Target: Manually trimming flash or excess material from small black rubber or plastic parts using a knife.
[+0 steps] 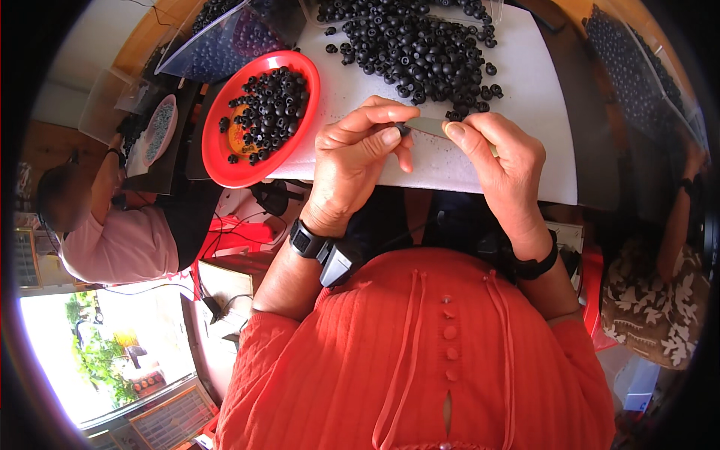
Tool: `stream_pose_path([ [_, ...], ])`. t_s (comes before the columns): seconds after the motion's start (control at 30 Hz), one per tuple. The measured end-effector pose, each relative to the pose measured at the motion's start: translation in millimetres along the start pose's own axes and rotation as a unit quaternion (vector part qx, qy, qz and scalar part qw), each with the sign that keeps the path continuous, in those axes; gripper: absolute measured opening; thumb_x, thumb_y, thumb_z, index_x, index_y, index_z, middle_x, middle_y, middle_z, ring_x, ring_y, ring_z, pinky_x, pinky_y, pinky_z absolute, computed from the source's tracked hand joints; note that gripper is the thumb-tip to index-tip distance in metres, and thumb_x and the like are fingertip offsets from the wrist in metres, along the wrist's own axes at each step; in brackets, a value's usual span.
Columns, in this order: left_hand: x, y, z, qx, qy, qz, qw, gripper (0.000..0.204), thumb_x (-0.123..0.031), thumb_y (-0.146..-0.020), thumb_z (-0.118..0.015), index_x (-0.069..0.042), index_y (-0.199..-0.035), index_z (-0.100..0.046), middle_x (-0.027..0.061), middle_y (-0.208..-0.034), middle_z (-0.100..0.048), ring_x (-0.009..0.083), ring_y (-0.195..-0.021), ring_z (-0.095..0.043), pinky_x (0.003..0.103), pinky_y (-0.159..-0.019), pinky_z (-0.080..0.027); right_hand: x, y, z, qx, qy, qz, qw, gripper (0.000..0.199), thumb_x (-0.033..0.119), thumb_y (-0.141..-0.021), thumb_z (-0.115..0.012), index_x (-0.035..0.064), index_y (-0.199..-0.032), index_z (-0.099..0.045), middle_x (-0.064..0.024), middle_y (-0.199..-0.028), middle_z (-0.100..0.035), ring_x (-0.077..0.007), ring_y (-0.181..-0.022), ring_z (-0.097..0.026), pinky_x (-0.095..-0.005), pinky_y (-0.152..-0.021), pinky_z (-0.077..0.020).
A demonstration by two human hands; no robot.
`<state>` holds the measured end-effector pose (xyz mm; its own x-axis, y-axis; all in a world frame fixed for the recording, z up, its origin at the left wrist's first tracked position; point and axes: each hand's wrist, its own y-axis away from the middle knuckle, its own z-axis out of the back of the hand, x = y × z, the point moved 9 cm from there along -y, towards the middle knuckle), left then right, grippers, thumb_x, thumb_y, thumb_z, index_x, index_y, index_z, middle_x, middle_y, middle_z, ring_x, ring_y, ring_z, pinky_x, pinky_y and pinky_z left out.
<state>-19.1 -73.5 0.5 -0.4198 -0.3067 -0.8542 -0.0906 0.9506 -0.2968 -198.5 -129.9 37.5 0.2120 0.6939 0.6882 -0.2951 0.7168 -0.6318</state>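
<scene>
Hands [346, 154] pinching — black piece [403, 129], blade [430, 127]

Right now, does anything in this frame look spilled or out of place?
Mildly: a few loose black pieces lie apart from the main pile on the white tabletop, like strays, and the red plate seems to overhang the tabletop's edge. No damage stands out.

Passage: white tabletop [529, 90], right of upper centre. Obstacles: black bead pile [420, 56], top centre; red plate [219, 159], upper left.
</scene>
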Motion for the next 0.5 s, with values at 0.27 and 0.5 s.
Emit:
stream_pose_path([
  [0.27, -0.3, 0.5, 1.1, -0.016, 0.008, -0.008, 1.0, 0.023, 0.009, -0.099, -0.058, 0.007, -0.118, -0.071, 0.0156, -0.117, -0.064, 0.0223, -0.092, -0.066, 0.033, -0.072, -0.06, 0.0, 0.2, -2.1, 0.009, 0.004, 0.012, 1.0, 0.022, 0.016, -0.089, -0.081, 0.0037, -0.077, -0.067, -0.0079, -0.062, -0.056, -0.0213, -0.054, -0.053, -0.0356, -0.051, -0.0407],
  [0.5, 2.0, 1.4, 2.9, -0.028, 0.005, -0.005, 1.0, 0.022, 0.009, -0.099, -0.057, 0.008, -0.117, -0.07, 0.0156, -0.116, -0.065, 0.0222, -0.09, -0.066, 0.034, -0.071, -0.06, 3.5, -0.1, -1.9, 0.013, 0.031, 0.033, 0.999, 0.024, 0.018, -0.089, -0.081, 0.0036, -0.077, -0.066, -0.0081, -0.062, -0.056, -0.0221, -0.054, -0.053, -0.0361, -0.05, -0.0409],
])
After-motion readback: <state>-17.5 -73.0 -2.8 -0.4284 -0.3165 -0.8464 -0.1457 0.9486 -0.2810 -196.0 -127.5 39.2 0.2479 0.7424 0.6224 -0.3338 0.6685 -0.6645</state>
